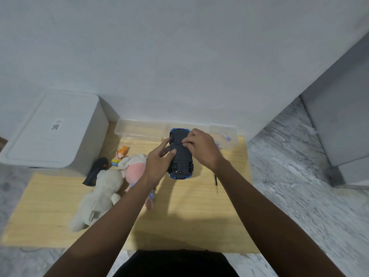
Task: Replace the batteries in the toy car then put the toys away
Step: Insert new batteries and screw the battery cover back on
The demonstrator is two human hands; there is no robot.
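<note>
the left hand [159,160] is gripping the upturned toy car [180,154], long axis pointing away; right hand [201,148] is pinching at its underside.

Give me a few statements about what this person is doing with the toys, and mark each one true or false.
1. The blue toy car is held upside down, its black underside facing up. True.
2. Only one hand holds the car. False: the left hand grips its side and the right hand pinches at the underside.
3. The white plush toy lies on the wooden board. True.
4. The screwdriver is in the right hand. False: it lies on the board beside the right wrist.
5. The white bin stands open. False: its lid is on.
</note>
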